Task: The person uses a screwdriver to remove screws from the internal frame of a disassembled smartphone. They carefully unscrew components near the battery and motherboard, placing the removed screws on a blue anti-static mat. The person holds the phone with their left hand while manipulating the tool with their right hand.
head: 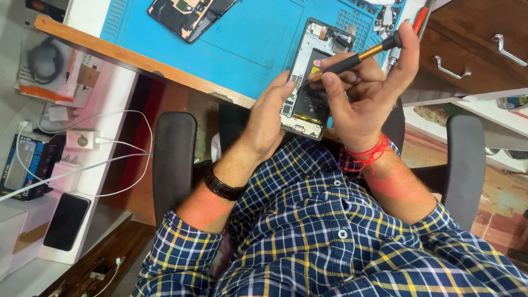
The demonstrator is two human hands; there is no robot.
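- The left hand grips the opened phone by its left edge — just above the blue mat edge.
- The right hand pinches a screwdriver over the phone.
- The screwdriver tip is hidden behind fingers.

The left hand covers the opened phone's left edge; the screwdriver tip vanishes behind fingers. A second dismantled phone is cut off at the top edge.
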